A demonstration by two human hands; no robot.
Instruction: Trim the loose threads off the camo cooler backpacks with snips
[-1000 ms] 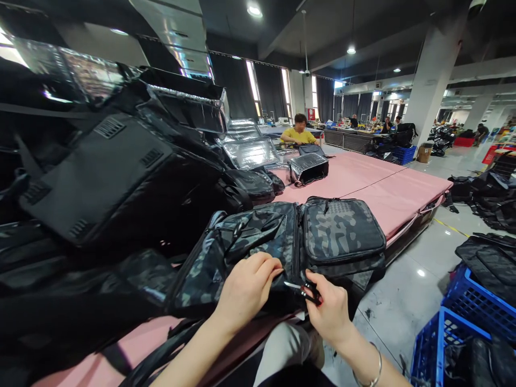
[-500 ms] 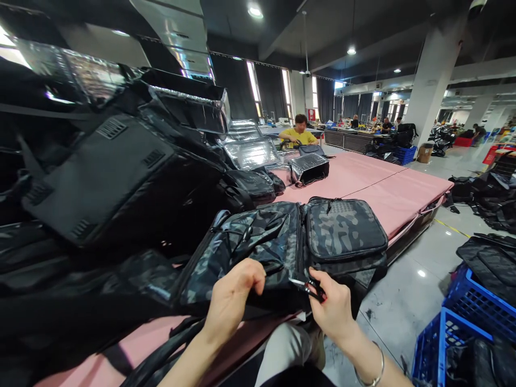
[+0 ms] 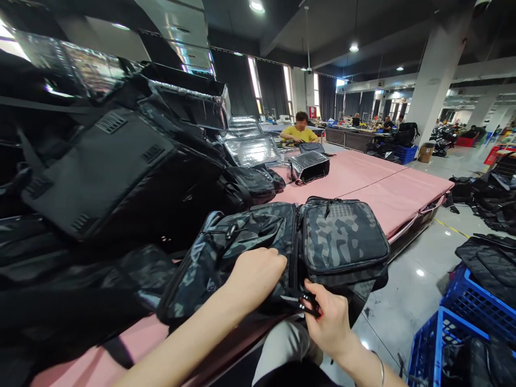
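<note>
black-and-grey camouflage bag of soft-looking fabric (image 3: 278, 234): in the head view it lies on the near edge of the broad, pink-covered table (image 3: 379, 183), beneath both bare hands. the left hand (image 3: 258, 274) is over it, knuckles up, fingers curled under; whether they pinch anything cannot be told. the right hand (image 3: 328, 314) has its fingers closed round the small black-handled snips with silver blades (image 3: 303, 303), which point left. the bag is probably light for its bulk, its left panel likely to sag and wrinkle when pulled. the raised rectangular pocket (image 3: 344, 236) looks padded and firmer. the sheen may feel slippery, so the black zip seam (image 3: 296, 242) seems the surest grip, well clear of the blades.
</note>
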